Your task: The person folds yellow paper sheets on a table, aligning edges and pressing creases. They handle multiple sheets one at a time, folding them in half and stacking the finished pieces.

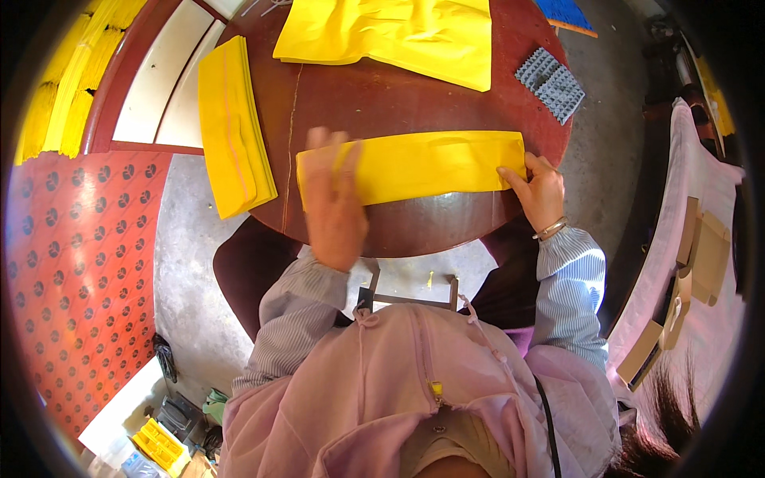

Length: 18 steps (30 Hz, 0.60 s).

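A yellow sheet (430,163), folded into a long flat strip, lies across the near part of the round brown table (382,103). My left hand (331,199), blurred by motion, is over the strip's left end with its fingers stretched out. At the other end my right hand (542,191) pinches the corner, thumb on top and fingers around the edge. To the left, a stack of folded yellow strips (235,127) reaches past the table's rim. A wide yellow sheet (390,36) is spread on the far side.
A grey studded pad (550,84) lies at the table's right edge. Left of the table stands a red patterned panel (84,271), with yellow bundles (68,80) beyond. Opened cardboard boxes (709,255) rest on a pink cloth (677,175) at the right.
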Motion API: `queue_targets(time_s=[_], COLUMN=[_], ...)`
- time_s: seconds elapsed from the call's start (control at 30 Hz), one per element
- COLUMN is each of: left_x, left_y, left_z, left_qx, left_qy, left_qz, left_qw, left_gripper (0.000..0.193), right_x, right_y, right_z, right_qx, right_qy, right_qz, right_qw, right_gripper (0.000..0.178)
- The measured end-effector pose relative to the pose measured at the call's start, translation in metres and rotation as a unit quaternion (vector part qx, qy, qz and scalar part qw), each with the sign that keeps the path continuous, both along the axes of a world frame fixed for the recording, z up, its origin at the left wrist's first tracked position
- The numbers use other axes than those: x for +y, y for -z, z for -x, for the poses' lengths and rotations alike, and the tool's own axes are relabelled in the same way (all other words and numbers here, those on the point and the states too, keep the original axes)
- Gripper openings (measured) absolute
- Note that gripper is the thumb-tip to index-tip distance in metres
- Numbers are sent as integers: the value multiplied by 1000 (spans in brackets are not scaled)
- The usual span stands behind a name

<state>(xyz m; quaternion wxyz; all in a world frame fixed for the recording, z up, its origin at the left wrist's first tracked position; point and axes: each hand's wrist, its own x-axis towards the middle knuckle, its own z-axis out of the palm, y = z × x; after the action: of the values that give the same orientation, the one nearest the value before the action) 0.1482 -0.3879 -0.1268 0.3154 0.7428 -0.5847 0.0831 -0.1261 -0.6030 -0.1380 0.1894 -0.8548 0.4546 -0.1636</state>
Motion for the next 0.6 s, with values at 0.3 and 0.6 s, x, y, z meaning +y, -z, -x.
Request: queue_targets(time_s=[0.3, 0.6], left_x=[-37, -44], left_y=[25, 30], left_z=[38, 42], left_qx=[113, 56], left_qy=[6, -16], left_qz=[-113, -106], left_qw=[987, 993], left_gripper=[75, 87], right_x=[-4, 2], right_y=[5, 8], right_z=[6, 9], right_qx=[-92, -51], right_qy=[4, 10], right_qz=[-46, 12], right_qw=[995, 999], right_gripper=[35, 34])
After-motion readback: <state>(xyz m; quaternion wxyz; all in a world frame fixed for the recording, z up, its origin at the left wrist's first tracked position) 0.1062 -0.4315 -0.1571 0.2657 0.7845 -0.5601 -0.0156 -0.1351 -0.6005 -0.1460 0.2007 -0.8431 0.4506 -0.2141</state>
